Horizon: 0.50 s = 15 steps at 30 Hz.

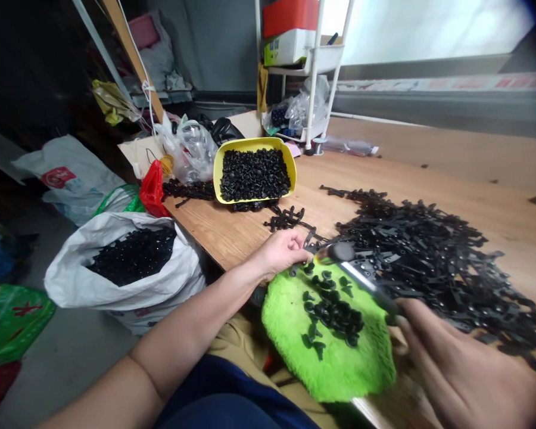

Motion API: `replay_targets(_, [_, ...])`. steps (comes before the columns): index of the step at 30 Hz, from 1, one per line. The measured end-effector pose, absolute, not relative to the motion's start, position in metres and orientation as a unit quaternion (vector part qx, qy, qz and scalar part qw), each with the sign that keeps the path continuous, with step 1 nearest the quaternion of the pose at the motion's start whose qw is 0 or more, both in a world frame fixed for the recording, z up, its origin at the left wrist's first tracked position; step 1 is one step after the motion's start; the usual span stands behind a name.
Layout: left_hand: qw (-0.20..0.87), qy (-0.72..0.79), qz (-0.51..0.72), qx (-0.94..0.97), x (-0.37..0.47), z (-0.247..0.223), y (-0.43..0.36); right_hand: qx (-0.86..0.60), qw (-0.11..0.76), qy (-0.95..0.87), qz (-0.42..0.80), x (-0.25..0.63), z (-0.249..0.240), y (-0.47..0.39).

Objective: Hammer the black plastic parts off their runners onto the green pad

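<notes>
My left hand (286,251) pinches a small black strip-like part at the far left edge of a fluffy green cloth (286,333). My right hand (442,351), blurred, is closed round the dark handle of a hammer (360,275); the hammer's head is beside my left fingertips, above the cloth's far edge. Several black plastic caps with stems (337,313) lie on the cloth. To the right spreads a large pile of black strip parts (429,256). A smaller cluster of black parts (288,218) lies just beyond my left hand.
A yellow bin (293,173) full of small black pieces stands at the table's (232,238) far left. Left of the table is a white sack (71,280) of black parts. A white rack (315,89) holds boxes and plastic bags. Red bag (153,190) by the table edge.
</notes>
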<state>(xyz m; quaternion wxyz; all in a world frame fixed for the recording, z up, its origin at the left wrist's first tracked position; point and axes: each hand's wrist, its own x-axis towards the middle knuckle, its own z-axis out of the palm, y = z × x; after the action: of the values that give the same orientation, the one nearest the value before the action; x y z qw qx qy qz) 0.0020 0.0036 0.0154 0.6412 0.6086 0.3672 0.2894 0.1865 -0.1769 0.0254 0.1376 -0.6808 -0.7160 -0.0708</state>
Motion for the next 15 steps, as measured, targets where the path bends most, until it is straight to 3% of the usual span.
replay_targets(15, [0.641, 0.371, 0.276, 0.613, 0.004, 0.015, 0.005, -0.699, 0.144, -0.699, -0.044, 0.191, 0.022, -0.170])
